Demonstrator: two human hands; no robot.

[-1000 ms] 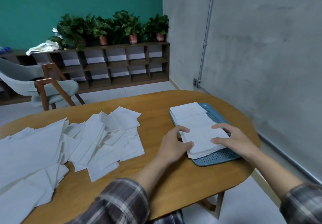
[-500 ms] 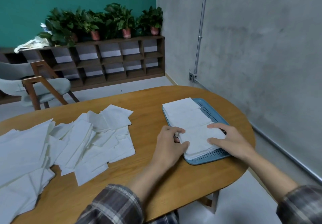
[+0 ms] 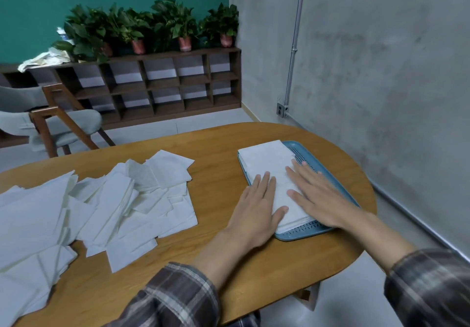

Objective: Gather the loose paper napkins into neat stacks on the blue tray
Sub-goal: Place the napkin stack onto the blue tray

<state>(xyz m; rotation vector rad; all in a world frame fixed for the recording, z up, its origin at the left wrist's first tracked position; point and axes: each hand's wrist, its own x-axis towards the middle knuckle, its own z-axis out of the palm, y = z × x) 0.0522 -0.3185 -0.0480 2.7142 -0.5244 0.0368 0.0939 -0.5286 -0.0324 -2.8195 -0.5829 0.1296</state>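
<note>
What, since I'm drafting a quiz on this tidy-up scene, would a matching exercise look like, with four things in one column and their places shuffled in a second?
Things:
1. blue tray
2. loose napkins
3. potted plants
4. right hand

Places:
A. on top of the wooden shelf
B. scattered over the left part of the table
C. at the right end of the table
D. flat on the near napkin stack

Pairs: 1-C, 2-B, 3-A, 4-D
</note>
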